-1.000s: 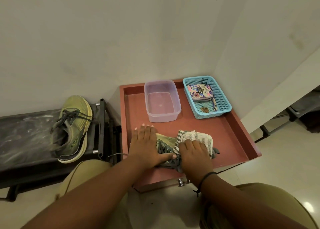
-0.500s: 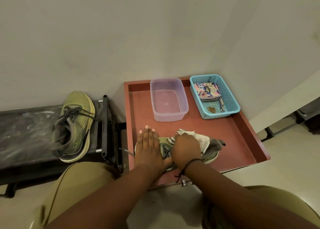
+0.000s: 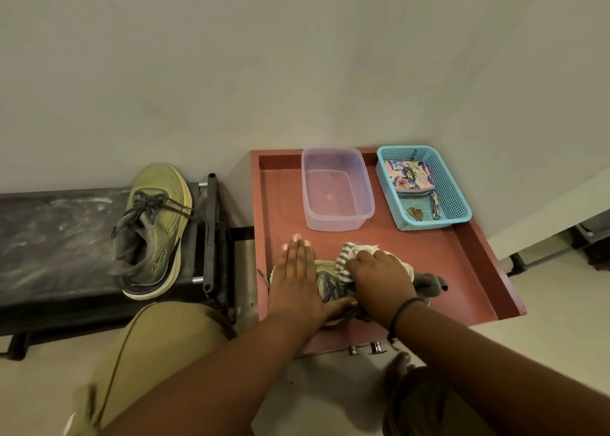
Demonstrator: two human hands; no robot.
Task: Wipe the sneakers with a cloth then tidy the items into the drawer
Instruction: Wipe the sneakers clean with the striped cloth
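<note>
Two hands are pressed on a mesh sneaker [image 3: 325, 279]: left hand [image 3: 297, 279] laid flat with straight fingers, right hand [image 3: 379, 275] clenched round a crumpled striped cloth [image 3: 346, 254].

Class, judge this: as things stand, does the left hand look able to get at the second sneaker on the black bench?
Probably yes. The left hand lies flat on the sneaker on the red tray; the other sneaker sits on the bench on its side, uncovered, nothing between.

tub [image 3: 336, 189] L of basket [image 3: 424, 186] | both on tray [image 3: 468, 257] rear
</note>
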